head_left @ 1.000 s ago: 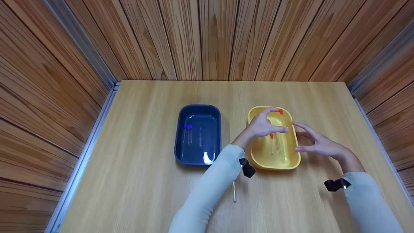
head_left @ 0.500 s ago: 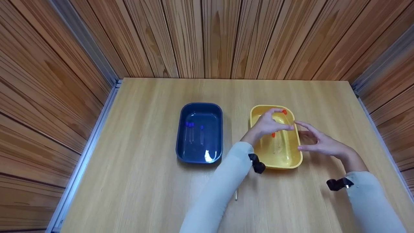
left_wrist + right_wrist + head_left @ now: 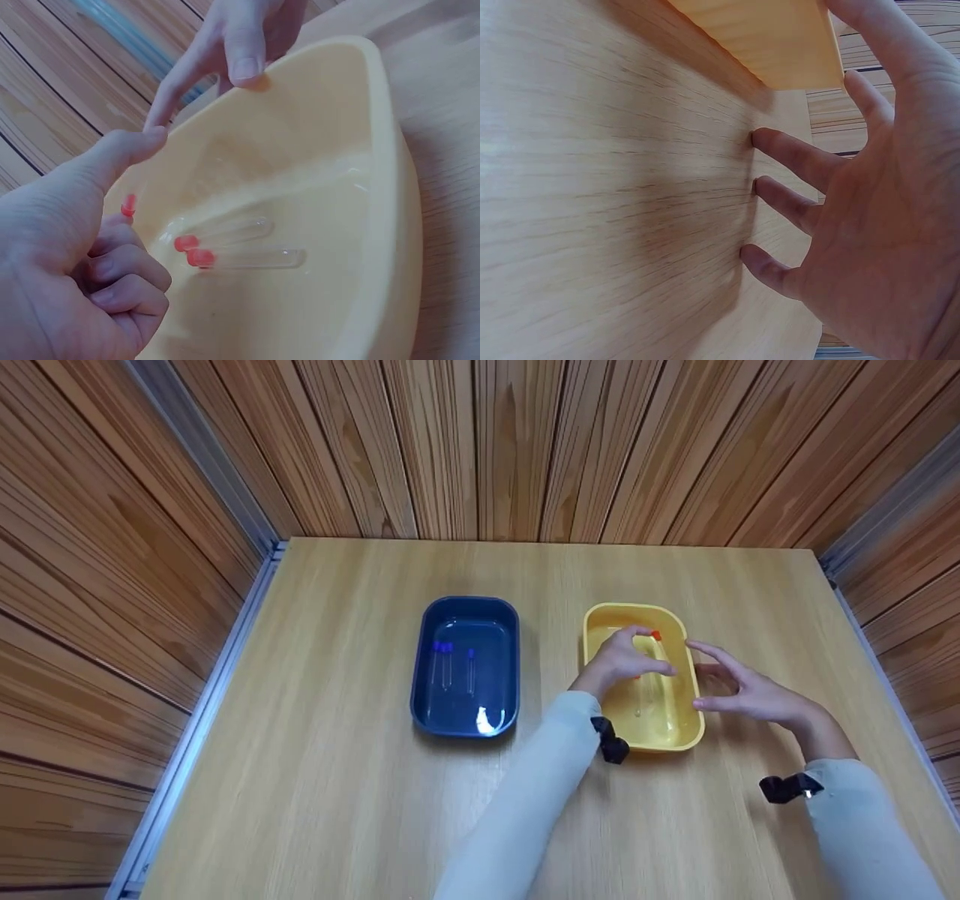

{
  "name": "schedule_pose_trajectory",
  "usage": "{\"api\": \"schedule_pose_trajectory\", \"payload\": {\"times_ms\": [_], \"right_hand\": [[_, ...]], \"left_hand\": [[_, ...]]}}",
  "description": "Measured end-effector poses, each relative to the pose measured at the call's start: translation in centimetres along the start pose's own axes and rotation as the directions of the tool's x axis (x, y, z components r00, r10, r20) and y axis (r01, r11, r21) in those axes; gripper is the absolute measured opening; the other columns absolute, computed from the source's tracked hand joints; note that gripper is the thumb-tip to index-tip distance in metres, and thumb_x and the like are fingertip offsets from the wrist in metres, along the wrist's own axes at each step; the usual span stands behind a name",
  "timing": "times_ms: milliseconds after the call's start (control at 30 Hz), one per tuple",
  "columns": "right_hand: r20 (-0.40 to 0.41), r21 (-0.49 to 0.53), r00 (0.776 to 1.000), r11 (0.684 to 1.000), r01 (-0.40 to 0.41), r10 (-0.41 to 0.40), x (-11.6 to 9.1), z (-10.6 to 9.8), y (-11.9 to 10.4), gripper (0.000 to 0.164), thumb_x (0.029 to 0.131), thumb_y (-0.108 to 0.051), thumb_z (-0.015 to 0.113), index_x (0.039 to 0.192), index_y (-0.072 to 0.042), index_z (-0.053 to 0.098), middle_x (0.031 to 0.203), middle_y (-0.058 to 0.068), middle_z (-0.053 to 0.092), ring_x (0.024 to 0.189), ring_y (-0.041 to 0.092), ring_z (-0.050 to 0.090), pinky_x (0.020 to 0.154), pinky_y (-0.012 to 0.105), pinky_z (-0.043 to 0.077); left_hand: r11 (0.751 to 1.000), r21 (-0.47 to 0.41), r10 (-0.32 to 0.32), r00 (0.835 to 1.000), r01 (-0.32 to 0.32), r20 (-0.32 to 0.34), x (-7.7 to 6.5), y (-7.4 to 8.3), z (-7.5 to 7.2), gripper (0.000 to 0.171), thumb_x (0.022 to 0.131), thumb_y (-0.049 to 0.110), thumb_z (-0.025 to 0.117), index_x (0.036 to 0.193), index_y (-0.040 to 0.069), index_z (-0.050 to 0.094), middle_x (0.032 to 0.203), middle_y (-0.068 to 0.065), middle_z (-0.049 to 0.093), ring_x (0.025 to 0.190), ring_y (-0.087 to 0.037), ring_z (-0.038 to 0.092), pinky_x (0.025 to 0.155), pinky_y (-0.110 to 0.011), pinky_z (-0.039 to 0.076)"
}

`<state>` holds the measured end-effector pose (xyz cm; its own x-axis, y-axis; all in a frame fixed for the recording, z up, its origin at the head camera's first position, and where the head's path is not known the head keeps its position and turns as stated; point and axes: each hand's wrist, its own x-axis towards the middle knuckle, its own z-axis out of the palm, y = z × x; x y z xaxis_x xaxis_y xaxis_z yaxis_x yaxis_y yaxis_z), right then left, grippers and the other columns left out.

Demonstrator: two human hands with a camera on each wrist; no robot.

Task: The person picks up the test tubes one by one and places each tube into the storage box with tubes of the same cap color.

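Note:
My left hand (image 3: 622, 660) is over the yellow tray (image 3: 636, 739), thumb and index finger apart. Between them it seems to hold, end to end, a clear test tube with a red cap (image 3: 129, 204); the cap is by the index finger and the glass barely shows. In the left wrist view, two more red-capped test tubes (image 3: 247, 259) lie on the tray floor. My right hand (image 3: 757, 697) is spread at the tray's right side, thumb and index finger touching its rim. The right wrist view has its other fingertips (image 3: 769, 142) resting on the table.
To the left stands a dark blue tray (image 3: 465, 729). Inside it lie three clear test tubes (image 3: 471, 671) with purple caps. Both trays are on a wooden table (image 3: 322, 675), with a plank wall (image 3: 450, 450) behind it and metal rails (image 3: 202, 712) along its sides.
My left hand has moved slightly right and lower into the yellow tray, and the red cap by its index finger has come down with it. My right hand keeps its place at the rim.

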<state>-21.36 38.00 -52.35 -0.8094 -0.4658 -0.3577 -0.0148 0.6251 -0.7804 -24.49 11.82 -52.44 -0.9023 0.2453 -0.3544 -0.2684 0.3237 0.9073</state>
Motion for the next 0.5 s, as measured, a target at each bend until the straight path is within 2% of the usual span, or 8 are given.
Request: {"api": "schedule_pose_trajectory", "payload": {"times_ms": [100, 167, 333, 500], "right_hand": [[-0.003, 0.003, 1.000, 1.000, -0.003, 0.003, 0.0, 0.0, 0.1, 0.104, 0.107, -0.023, 0.077, 0.183, -0.029, 0.005, 0.183, 0.036, 0.024, 0.168, 0.066, 0.020, 0.119, 0.098, 0.017], [-0.006, 0.004, 1.000, 1.000, -0.005, 0.005, 0.2, 0.0, 0.2, 0.105, 0.107, -0.022, 0.077, 0.183, -0.028, 0.004, 0.183, 0.035, 0.023, 0.168, 0.066, 0.021, 0.119, 0.098, 0.017], [-0.007, 0.006, 1.000, 1.000, -0.011, 0.012, 0.2, 0.1, 0.2, 0.106, 0.106, -0.023, 0.078, 0.183, -0.028, 0.004, 0.183, 0.035, 0.023, 0.168, 0.067, 0.019, 0.118, 0.099, 0.015], [-0.003, 0.004, 1.000, 1.000, -0.008, 0.008, 0.1, 0.1, 0.1, 0.106, 0.107, -0.025, 0.078, 0.183, -0.029, 0.004, 0.184, 0.035, 0.021, 0.168, 0.067, 0.018, 0.118, 0.098, 0.015]], "left_hand": [[0.999, 0.028, -0.028, 0.999, 0.029, -0.016, -0.2, 0.0, 0.4, 0.075, 0.085, 0.023, 0.101, 0.152, 0.022, 0.064, 0.153, -0.005, 0.070, 0.121, -0.015, 0.066, 0.113, -0.034, 0.057], [0.998, 0.051, -0.044, 0.999, 0.046, -0.023, -0.2, -0.1, 0.7, 0.075, 0.085, 0.023, 0.101, 0.151, 0.025, 0.065, 0.153, -0.002, 0.069, 0.128, -0.015, 0.064, 0.120, -0.036, 0.053], [0.992, 0.098, -0.072, 0.997, 0.076, -0.038, -0.1, -0.5, 1.3, 0.075, 0.086, 0.024, 0.101, 0.151, 0.029, 0.065, 0.149, 0.002, 0.071, 0.126, -0.014, 0.064, 0.122, -0.036, 0.054], [0.985, 0.156, -0.069, 0.997, 0.074, -0.040, -0.3, -0.8, 1.7, 0.075, 0.087, 0.027, 0.101, 0.153, 0.031, 0.064, 0.148, 0.004, 0.072, 0.126, -0.013, 0.066, 0.120, -0.034, 0.054]]}}
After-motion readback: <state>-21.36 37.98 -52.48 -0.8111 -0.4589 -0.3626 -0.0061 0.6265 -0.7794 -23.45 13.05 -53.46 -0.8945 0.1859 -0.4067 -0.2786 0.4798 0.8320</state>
